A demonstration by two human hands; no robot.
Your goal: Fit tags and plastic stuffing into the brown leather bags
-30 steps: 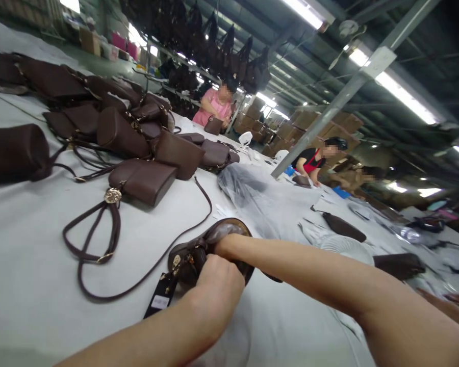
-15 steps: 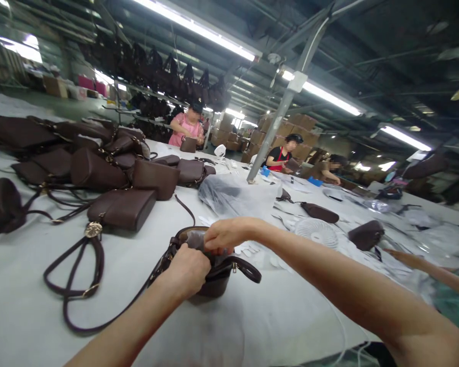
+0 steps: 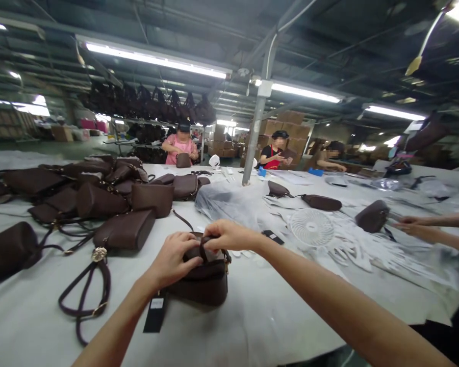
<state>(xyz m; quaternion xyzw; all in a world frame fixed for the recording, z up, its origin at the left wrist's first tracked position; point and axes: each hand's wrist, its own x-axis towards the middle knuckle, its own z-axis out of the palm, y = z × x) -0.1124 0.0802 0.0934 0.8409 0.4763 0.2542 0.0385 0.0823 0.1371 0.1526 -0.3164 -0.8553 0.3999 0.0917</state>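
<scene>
A dark brown handbag [image 3: 204,288] stands on the white table in front of me, its top facing up between my hands. My left hand [image 3: 172,260] grips the bag's left upper side, thumb and fingers over the edge. With fingers pinched, my right hand [image 3: 231,238] holds a dark strap [image 3: 203,251] at the bag's opening. Greyish stuffing partly shows inside, mostly hidden by my fingers. A black hang tag [image 3: 155,312] with a white label lies at the bag's left. Left of that rests a looped dark strap with a round gold ornament [image 3: 99,254].
Several brown bags [image 3: 103,201] are piled at left. Clear plastic [image 3: 229,204] lies beyond my hands, near a metal post [image 3: 255,137]. A white fan [image 3: 311,227] lies among paper scraps at right. Co-workers stand across the table; another person's hands [image 3: 421,227] reach in from the right.
My left hand has moved from the opening to the bag's left side. My right hand now pinches a strap. The bag has turned and its hang tag shows. The view has levelled.
</scene>
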